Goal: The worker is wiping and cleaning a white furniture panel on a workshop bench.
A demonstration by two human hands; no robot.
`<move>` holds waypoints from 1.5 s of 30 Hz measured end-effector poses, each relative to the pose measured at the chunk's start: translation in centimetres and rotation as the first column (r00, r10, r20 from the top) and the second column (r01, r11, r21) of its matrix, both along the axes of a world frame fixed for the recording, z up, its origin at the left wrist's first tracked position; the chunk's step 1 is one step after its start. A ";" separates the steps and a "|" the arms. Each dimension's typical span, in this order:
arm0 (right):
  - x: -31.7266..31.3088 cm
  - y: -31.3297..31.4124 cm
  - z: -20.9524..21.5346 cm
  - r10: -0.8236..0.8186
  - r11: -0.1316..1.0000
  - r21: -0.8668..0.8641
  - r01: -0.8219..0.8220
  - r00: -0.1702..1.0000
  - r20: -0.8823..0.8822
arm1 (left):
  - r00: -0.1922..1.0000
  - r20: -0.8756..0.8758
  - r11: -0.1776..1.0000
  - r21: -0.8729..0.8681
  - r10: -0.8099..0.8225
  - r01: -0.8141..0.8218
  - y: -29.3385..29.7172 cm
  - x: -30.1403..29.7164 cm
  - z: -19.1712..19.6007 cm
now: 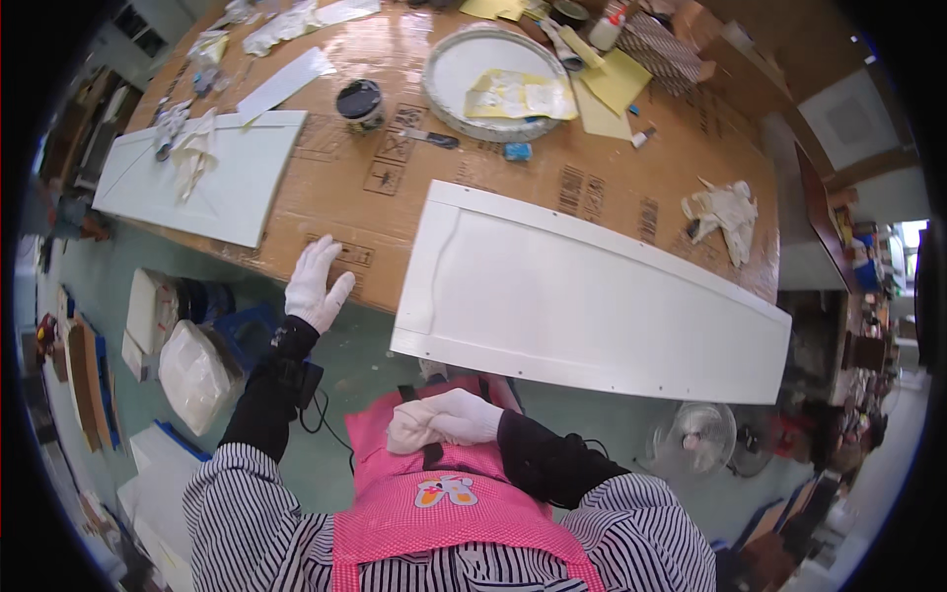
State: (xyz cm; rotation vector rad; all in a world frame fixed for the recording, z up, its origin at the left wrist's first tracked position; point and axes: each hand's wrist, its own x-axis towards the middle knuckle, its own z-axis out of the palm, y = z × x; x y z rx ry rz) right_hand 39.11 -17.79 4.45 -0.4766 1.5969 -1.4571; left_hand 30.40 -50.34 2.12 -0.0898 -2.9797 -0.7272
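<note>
My left hand (321, 284), in a white glove, hovers by the near edge of the cardboard-covered table (340, 212) with its fingers apart and nothing in them. In front of my pink apron, my gloved right hand (466, 416) is closed on a crumpled off-white cloth (412, 426). A long white panel (592, 286) with a raised border lies ahead of me on the right, jutting past the table's near edge. Small dark dots run along its border. Neither hand touches this panel.
Another white panel (232, 197) lies left, with a rag (194, 158) on it. Farther back are a dark tub (359, 104), a scraper (430, 138), a blue block (517, 152) and a round white lid (444, 74). A crumpled glove (728, 215) lies right; a fan (693, 439) stands below.
</note>
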 end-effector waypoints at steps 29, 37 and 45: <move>-3.4 -2.6 1.3 -0.270 0.892 -0.403 0.205 0.957 -0.111 | 0.909 0.308 0.862 -0.334 -0.282 0.381 3.0 -7.0 -3.7; -9.6 37.0 -6.0 -0.963 -0.147 0.473 0.869 -0.016 -0.270 | 0.999 -0.048 0.936 -0.352 -0.012 -0.006 3.1 -3.1 -5.1; -17.0 5.3 -8.6 0.062 0.285 0.282 0.916 0.276 -0.959 | 0.996 -0.089 0.939 -0.343 -0.007 -0.024 3.1 -3.3 -4.9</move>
